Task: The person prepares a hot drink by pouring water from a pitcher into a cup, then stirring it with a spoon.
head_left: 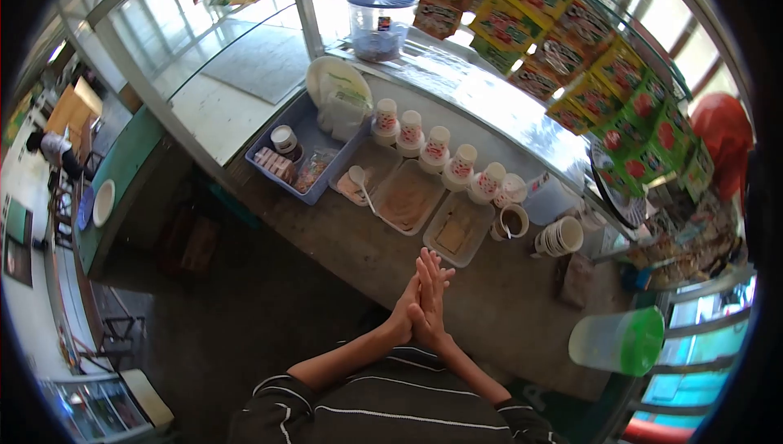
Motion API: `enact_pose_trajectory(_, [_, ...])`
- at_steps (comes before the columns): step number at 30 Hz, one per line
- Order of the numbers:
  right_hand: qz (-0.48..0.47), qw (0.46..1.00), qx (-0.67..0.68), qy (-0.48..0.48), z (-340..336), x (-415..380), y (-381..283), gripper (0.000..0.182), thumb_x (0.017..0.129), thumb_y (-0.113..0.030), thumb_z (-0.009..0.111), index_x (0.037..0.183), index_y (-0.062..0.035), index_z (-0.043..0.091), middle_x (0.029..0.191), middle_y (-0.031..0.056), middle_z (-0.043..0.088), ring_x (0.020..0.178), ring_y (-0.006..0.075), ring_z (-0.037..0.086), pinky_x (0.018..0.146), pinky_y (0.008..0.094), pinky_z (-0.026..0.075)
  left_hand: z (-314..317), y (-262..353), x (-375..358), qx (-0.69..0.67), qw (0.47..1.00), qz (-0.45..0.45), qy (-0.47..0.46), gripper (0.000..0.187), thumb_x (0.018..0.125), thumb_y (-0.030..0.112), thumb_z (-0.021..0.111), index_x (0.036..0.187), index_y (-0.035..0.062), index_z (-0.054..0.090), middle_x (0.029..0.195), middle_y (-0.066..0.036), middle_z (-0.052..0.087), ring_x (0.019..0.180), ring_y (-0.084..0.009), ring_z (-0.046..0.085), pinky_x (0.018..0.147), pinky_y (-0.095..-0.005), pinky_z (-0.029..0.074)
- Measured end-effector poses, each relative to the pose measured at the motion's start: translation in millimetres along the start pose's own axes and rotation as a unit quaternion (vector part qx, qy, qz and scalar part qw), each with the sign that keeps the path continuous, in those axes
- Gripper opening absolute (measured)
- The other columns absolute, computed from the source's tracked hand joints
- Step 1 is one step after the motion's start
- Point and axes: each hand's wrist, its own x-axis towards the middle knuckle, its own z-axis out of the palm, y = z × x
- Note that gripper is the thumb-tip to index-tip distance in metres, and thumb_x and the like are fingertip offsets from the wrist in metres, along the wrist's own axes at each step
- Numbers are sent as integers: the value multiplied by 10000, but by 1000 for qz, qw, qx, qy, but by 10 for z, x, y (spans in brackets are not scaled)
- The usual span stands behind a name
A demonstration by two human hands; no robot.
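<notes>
My left hand point(403, 314) and my right hand point(431, 304) are pressed palm to palm in front of my striped shirt, fingers stretched out and pointing away from me. No object shows in either hand, though the space between the palms is hidden. Just beyond the fingertips sits a plastic tub point(461, 258) with a pale brown block in it. Beside it stand a tub of light brown powder point(405, 199) and a tub with pinkish contents point(351, 189). A white spoon point(363, 186) leans across these two. A cup of dark contents point(512, 224) stands to the right.
Stacked printed paper cups point(436, 146) line the back of the counter point(506, 301). A blue basket point(307, 185) holds jars and packets at left. More cups point(559, 237) and a green-lidded container point(616, 342) stand at right. Sachet strips point(571, 36) hang overhead. A person point(55, 150) is far left.
</notes>
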Motion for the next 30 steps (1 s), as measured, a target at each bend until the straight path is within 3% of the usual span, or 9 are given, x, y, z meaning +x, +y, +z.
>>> enact_pose_trajectory(9, [12,988,-145,-42,-312,263,50,627,950,-462,328,1422,-50,363,1524,137,251,1436,337,126,1097,575,-48,216,295,128,-132,986,-102,18,637,997,413,340,1474,23,178,1510,-134,247,1412,-208,211,1135,-305,178])
enact_pose_trajectory(14, [-124,953,-208,-181,-428,616,199,558,920,-403,396,1349,-55,471,1383,125,474,1323,220,393,1111,461,121,-64,201,366,-149,988,-46,-17,551,988,352,410,1427,34,315,1448,-112,372,1364,-183,314,1098,-289,262])
enact_pose_trajectory(15, [-219,939,-238,-118,-466,802,139,412,889,-342,480,1131,-46,634,1130,94,643,1060,179,596,983,367,347,-84,222,378,-158,984,-75,33,534,984,356,425,1405,35,355,1417,-105,410,1324,-166,365,1074,-279,295])
enact_pose_trajectory(21, [-343,918,-169,-105,-348,967,525,191,824,-217,583,770,-56,670,801,73,668,779,202,651,761,313,473,-405,-5,496,-136,945,-143,262,422,1000,344,423,1291,49,504,1227,-52,555,1106,-105,533,951,-249,412])
enact_pose_trajectory(23, [-316,939,-101,-92,-289,1045,530,170,793,-162,606,657,-60,606,690,72,618,693,207,634,670,311,473,-854,-366,515,-416,896,19,-156,401,1011,337,393,1271,61,526,1192,-36,569,1100,-122,538,969,-272,409])
enact_pose_trajectory(24, [-282,955,-37,-78,-261,1074,534,239,762,-108,629,543,-64,543,579,70,568,607,212,618,579,309,474,-648,-176,501,-413,897,21,-156,401,1011,337,393,1271,61,526,1192,-36,569,1100,-122,538,969,-272,409])
enact_pose_trajectory(26, [-218,975,-13,-46,-135,1092,564,239,754,-60,632,544,-42,519,567,114,528,567,246,579,541,344,437,-174,67,484,-184,940,9,288,435,1009,364,385,1295,57,500,1245,-56,543,1164,-130,502,1014,-289,377])
enact_pose_trajectory(28, [-13,999,-40,6,-56,1193,557,248,784,-57,610,560,-19,513,561,142,489,501,285,489,500,360,374,-58,5,566,-188,931,48,310,531,1014,382,356,1411,31,341,1406,-78,398,1303,-178,376,1081,-302,294])
enact_pose_trajectory(30, [-23,999,-38,32,-8,1333,565,296,839,-86,594,572,-4,494,538,112,481,468,232,423,483,342,329,136,116,594,37,961,120,245,719,988,416,423,1480,7,95,1498,-98,194,1383,-218,230,1119,-314,186])
